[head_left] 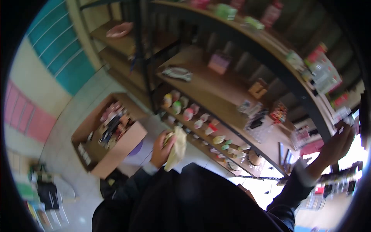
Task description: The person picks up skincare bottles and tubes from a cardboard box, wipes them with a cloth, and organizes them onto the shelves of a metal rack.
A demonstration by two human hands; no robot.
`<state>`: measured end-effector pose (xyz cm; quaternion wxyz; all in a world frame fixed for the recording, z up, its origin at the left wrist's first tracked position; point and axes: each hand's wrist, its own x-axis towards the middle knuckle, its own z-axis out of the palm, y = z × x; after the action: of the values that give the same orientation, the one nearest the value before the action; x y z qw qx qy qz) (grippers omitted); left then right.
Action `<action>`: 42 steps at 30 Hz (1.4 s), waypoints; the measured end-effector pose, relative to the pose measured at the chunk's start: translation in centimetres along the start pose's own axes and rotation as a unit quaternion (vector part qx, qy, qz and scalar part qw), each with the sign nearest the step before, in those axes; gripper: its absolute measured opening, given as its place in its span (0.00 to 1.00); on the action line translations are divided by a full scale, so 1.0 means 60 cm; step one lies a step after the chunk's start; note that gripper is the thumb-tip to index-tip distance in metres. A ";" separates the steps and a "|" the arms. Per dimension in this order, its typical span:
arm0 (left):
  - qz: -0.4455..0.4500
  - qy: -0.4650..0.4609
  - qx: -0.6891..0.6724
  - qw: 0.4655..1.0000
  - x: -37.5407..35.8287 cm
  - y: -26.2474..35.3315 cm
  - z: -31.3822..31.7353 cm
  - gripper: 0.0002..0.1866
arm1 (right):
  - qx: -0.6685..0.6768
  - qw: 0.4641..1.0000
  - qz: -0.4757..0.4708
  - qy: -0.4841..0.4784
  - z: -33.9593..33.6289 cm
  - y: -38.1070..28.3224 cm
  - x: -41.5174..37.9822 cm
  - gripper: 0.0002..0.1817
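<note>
My left hand [161, 150] is closed around a crumpled pale yellow cloth [177, 149], which hangs down in front of my dark clothing. Far to the right, my right hand [337, 147] is raised at the end of the upper shelf [266, 42]. Its fingers are curled together by a small whitish, see-through item [343, 115]. Blur hides exactly what that item is and how firmly the fingers grip it.
A cardboard box [119, 149] with mixed small goods stands on the tiled floor at left. Small colourful figures [188, 113] line the lower shelf. The middle shelf [208, 83] carries a pink box [219, 62] and several packets. A white rack [58, 201] is at lower left.
</note>
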<state>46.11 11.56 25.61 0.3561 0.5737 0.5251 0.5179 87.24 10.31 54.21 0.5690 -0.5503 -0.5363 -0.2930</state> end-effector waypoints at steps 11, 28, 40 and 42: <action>0.001 0.112 -0.106 0.988 -0.031 -0.070 -0.103 0.28 | 0.528 0.470 0.496 -0.504 0.320 -0.423 -0.631 0.27; -0.520 0.498 0.131 0.681 -0.243 -0.605 -0.666 0.38 | 0.430 0.434 0.602 -0.514 0.523 -0.665 -0.830 0.23; -0.634 0.484 0.162 0.581 -0.200 -0.614 -0.663 0.35 | 0.406 0.407 0.595 -0.562 0.524 -0.733 -0.832 0.23; -0.612 0.469 0.198 0.605 -0.193 -0.579 -0.658 0.32 | 0.398 0.400 0.606 -0.560 0.522 -0.731 -0.822 0.22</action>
<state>0.77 1.73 -1.72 0.1725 -0.1475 0.9384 0.2607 25.24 17.33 16.21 0.3241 -0.4827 -0.3160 0.7497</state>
